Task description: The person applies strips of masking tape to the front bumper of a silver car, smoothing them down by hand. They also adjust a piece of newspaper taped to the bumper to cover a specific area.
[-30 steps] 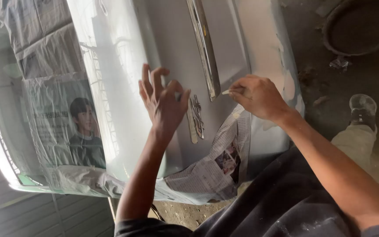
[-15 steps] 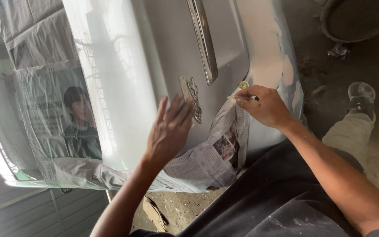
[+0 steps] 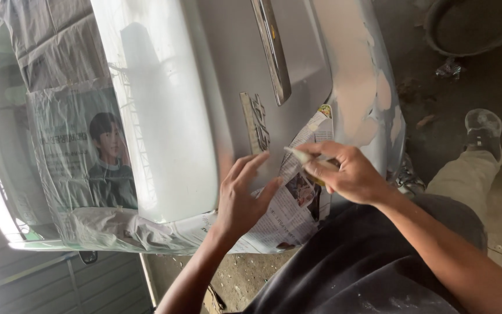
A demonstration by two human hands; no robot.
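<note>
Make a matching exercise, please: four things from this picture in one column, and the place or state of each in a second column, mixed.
Things:
1. left hand
2. right hand
3. newspaper
4. shoe

Places or states:
A. on the dirt floor, at the right
B. lies flat, fingers spread, on the grey car panel
C. pinches a thin pale strip
D. covers the panel's lower edge, under both hands

Pairs: 1-B, 2-C, 3-D, 4-A
</note>
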